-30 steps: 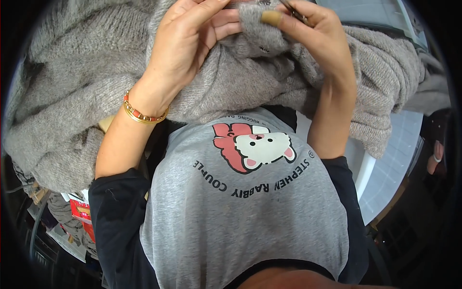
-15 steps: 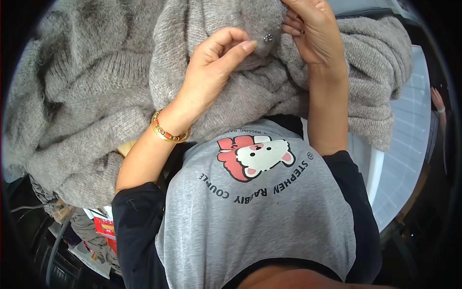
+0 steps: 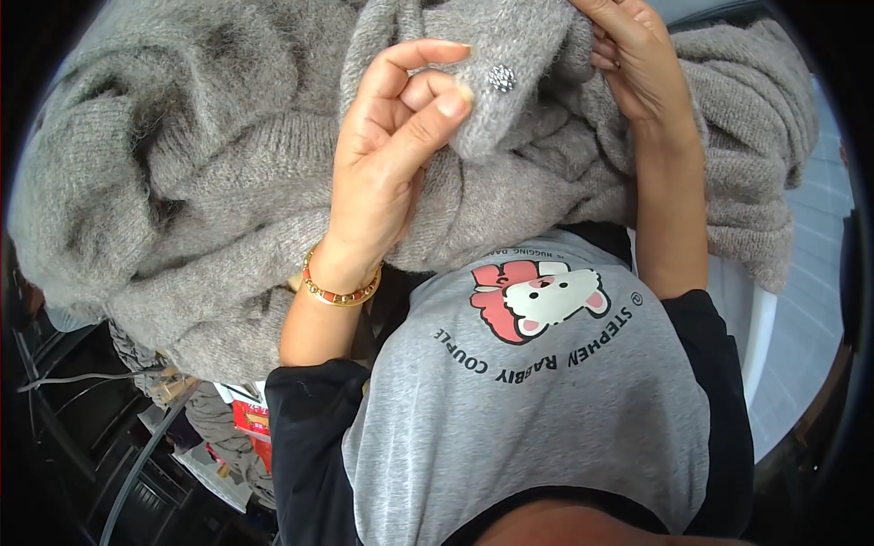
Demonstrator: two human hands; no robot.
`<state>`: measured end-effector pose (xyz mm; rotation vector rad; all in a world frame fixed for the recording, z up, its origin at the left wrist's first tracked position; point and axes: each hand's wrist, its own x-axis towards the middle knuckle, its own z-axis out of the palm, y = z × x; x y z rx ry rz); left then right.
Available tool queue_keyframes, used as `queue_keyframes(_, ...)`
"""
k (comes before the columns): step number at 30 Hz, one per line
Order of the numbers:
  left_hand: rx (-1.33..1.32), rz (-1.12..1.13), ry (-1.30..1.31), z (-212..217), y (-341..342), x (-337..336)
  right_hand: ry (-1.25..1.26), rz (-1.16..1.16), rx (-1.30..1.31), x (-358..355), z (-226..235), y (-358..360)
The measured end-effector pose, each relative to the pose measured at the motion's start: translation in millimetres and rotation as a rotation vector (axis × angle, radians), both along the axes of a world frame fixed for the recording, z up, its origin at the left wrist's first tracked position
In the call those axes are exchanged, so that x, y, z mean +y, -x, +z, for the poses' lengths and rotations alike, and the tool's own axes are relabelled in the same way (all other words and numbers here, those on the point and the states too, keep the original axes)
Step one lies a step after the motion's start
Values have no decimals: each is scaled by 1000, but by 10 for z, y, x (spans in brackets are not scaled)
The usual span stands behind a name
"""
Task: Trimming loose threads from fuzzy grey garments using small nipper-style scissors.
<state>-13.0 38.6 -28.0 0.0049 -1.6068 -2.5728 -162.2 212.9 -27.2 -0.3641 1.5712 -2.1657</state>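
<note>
A heap of grey fuzzy knitwear (image 3: 246,182) fills the space in front of me. From it a knitted flap (image 3: 482,123) is raised, with a round, silvery, patterned button (image 3: 502,79) near its edge. My left hand (image 3: 387,146) is just left of the button, thumb and forefinger apart, the other fingers curled; nothing shows in its grasp. A red-and-gold bracelet (image 3: 341,294) circles that wrist. My right hand (image 3: 642,59) pinches the knit at the top, its fingertips partly hidden at the picture's edge.
On the right, a pale translucent panel (image 3: 806,300) with a white edge stands beside the heap. Lower left are a red box (image 3: 252,419), more grey knitwear (image 3: 228,446) and a thin metal bar (image 3: 137,473).
The view has shifted, so most things sit farther right. My left thumb and forefinger have spread wider beside the button, and the flap now hangs more exposed. My right hand still holds the knit.
</note>
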Motion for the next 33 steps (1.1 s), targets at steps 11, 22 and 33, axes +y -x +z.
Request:
queue_keyframes(11, -122, 84, 75, -107, 72, 68, -41, 16, -78, -17, -95, -25)
queue_keyframes(22, -157, 117, 44, -91, 83, 150, 1, 35, -150, 134, -76, -33)
queue_keyframes(33, 506, 145, 1488, 299, 585, 107, 863, 431, 154, 1269, 284, -136)
